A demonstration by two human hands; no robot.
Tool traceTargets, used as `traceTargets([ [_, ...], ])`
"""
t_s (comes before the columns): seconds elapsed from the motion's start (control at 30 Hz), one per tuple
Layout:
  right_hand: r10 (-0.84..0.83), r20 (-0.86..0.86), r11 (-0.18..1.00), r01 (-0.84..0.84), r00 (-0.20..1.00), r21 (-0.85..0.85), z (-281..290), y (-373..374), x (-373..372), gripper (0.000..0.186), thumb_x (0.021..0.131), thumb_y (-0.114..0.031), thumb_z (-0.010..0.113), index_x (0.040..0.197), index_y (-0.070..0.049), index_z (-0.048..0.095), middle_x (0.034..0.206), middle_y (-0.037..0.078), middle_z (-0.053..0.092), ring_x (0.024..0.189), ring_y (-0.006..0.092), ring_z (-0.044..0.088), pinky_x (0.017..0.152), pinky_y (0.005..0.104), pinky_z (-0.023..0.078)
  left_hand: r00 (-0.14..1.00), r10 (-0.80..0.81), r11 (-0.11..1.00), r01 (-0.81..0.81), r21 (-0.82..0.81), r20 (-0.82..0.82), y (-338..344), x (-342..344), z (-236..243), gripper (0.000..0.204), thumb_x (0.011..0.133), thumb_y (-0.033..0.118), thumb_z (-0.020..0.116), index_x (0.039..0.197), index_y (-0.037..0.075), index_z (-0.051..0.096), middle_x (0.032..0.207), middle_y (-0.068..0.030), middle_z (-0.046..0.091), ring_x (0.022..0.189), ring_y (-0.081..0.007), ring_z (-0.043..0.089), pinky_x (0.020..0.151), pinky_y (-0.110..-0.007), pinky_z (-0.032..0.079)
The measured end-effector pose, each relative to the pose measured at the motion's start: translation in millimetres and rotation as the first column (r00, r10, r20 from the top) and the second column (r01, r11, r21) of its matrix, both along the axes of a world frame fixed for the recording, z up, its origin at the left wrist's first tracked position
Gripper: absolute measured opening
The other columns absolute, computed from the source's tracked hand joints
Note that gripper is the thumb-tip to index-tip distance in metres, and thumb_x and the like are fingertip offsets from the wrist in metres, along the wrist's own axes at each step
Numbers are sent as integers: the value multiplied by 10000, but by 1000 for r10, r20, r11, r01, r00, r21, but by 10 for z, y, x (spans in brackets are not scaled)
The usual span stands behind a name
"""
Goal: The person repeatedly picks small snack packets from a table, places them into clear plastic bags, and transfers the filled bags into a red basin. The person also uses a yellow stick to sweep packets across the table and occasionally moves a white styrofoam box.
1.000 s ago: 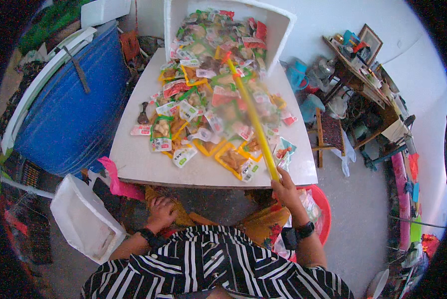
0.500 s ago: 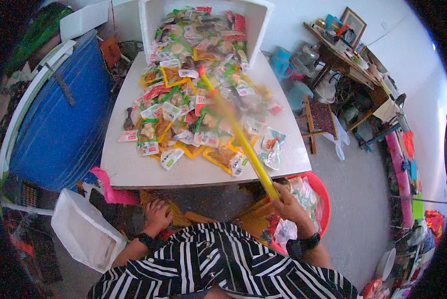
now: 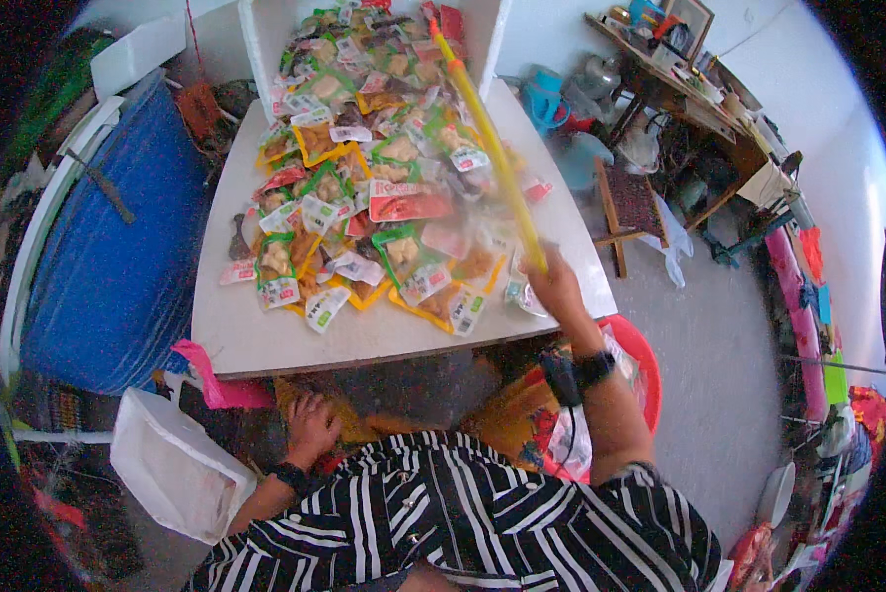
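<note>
My right hand [image 3: 557,286] grips a long yellow stick [image 3: 492,143] with red fittings, reaching over a heap of sealed food packets [image 3: 329,207] in yellow, green, red and white on a white table [image 3: 581,286]. The stick's far end is at a white foam box [image 3: 492,35] full of packets at the back, with packets spilling out of its front. The packets beneath the stick look blurred. My left hand [image 3: 312,424] rests low on mustard-yellow fabric below the table's front edge, fingers apart, holding nothing.
A large blue tub [image 3: 92,266] stands left, above a white foam container [image 3: 166,464] and pink plastic [image 3: 216,380]. A red basin [image 3: 640,375] with bags is below the table's right corner. A cluttered wooden desk [image 3: 709,113], a small chair [image 3: 625,207] and rolled pink material [image 3: 803,326] line the right.
My right hand has pushed forward over the table's edge, and the stick's tip has moved from mid-heap up into the foam box. My left hand stays low. The view has shifted slightly.
</note>
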State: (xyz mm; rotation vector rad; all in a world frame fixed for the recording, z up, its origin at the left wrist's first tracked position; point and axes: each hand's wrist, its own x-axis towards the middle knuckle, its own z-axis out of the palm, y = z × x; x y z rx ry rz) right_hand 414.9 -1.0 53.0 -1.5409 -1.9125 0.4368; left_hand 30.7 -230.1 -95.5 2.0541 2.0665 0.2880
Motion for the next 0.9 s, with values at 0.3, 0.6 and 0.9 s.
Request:
traceTargets([
  [0.3,-179,358,981,193,916,-4,-307,983,98,457,716,-253,537,1098,-56,382,799,185,545,746,324,545,635,412,437,1000,8,1000,-9,-18,-24,31,31,103,346,699,314,503,936,69,563,1077,-104,489,1072,-271,373,922,-442,202],
  [0.6,-220,314,974,195,923,112,-267,666,119,243,708,-203,525,882,-34,536,809,156,548,778,306,526,657,395,433,998,-14,1000,13,-12,-67,0,-17,-29,342,696,312,507,943,81,567,1074,-103,493,1066,-265,380,920,-433,217],
  [0.9,-120,464,983,41,878,177,-525,162,-81,200,658,-165,527,816,-43,518,930,119,535,842,281,521,673,400,434,1000,26,1000,-26,3,-16,-31,-19,-52,289,683,259,529,897,69,570,1035,-106,502,1053,-276,389,895,-431,266],
])
